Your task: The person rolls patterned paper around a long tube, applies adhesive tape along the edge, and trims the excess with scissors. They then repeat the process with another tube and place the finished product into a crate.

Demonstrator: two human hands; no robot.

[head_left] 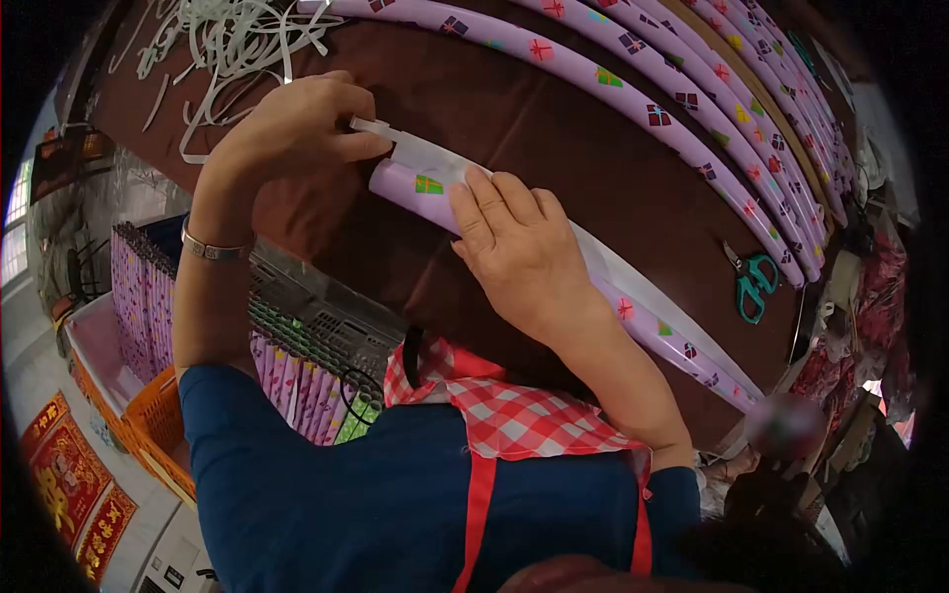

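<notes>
A long purple patterned roll lies across the brown table, with a white strip of its sheet showing along the far edge. My right hand rests on the roll with its fingers pressed together, flat on the sheet. My left hand is beyond the roll's left end, its thumb and fingers closed on a thin white strip at the sheet's corner. Several loose white strips lie tangled in a heap at the upper left, one trailing down beside my left wrist.
More purple patterned rolls lie along the table's far side. Green-handled scissors are on the brown table at the right. Below the table's left edge stand bundles of patterned rolls and an orange basket.
</notes>
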